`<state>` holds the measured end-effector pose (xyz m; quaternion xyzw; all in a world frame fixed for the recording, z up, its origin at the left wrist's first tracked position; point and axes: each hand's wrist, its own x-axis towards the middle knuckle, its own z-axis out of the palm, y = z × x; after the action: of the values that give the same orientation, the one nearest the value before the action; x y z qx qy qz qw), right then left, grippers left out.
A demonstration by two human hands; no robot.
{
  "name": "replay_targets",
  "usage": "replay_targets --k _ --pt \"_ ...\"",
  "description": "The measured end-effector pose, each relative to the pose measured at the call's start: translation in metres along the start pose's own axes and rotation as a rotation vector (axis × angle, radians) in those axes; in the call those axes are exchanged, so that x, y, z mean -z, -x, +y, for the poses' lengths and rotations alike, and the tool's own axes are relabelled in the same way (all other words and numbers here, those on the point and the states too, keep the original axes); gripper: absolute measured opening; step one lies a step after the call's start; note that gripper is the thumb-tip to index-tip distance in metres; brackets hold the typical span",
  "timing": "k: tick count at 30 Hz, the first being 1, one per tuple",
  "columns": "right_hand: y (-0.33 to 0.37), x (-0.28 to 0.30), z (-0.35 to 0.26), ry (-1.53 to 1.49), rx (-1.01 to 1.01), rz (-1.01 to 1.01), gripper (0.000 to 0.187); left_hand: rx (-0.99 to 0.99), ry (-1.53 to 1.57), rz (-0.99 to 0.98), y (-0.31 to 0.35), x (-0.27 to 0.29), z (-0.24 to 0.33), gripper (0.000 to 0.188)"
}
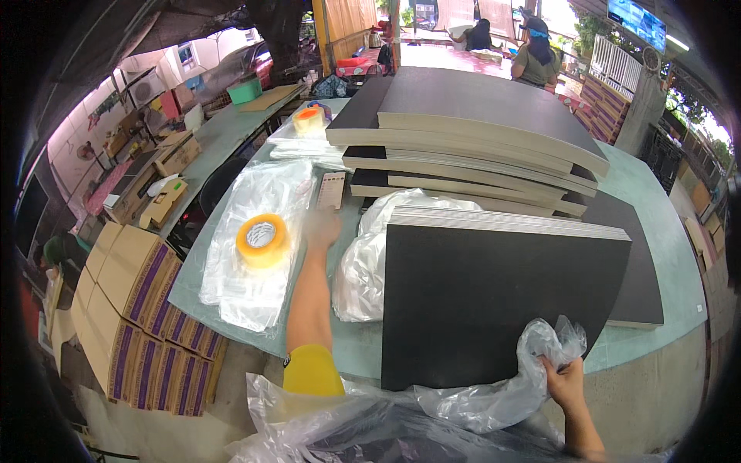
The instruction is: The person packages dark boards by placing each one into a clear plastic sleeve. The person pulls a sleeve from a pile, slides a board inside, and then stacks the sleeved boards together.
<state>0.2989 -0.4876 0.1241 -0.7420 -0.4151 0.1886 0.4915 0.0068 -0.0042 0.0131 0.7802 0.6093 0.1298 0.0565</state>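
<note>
A thick stack of black sheets (494, 301) with pale edges stands tilted up in front of me at the table's near edge. Clear plastic film (455, 401) is gathered around its lower end and spreads toward my body. My right hand (566, 382) is closed on a bunched part of this clear plastic, against the stack's lower right. My left hand (323, 228) reaches forward over the table, smeared by motion, just below a flat phone-like rectangle (332, 189) with a pale face. Its fingers cannot be made out, nor whether it touches that rectangle.
Flat clear bags (239, 293) carry a yellow tape roll (262, 239) at left. A crumpled plastic bundle (361, 270) lies beside the upright stack. Larger black board piles (494, 108) fill the table's far side. Cartons (139, 309) stand at lower left; people (536, 58) are farther back.
</note>
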Motion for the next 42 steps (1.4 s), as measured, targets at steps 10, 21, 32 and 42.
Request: replay_targets --k 10,21,32,42 --pt "-0.001 0.004 0.011 0.033 -0.051 -0.031 0.026 0.037 0.328 0.354 0.004 -0.022 -0.032 0.042" --pt "-0.016 0.013 -0.010 -0.220 -0.164 -0.376 0.030 -0.295 1.322 0.119 0.293 0.160 0.128 0.015" --pt "0.036 0.050 0.008 -0.460 -0.060 -0.248 0.015 -0.279 0.985 -0.220 0.336 0.145 0.155 0.014" --pt "0.066 0.035 -0.002 -0.306 -0.036 -0.730 0.055 -0.870 0.801 -0.481 0.396 0.142 0.204 0.037"
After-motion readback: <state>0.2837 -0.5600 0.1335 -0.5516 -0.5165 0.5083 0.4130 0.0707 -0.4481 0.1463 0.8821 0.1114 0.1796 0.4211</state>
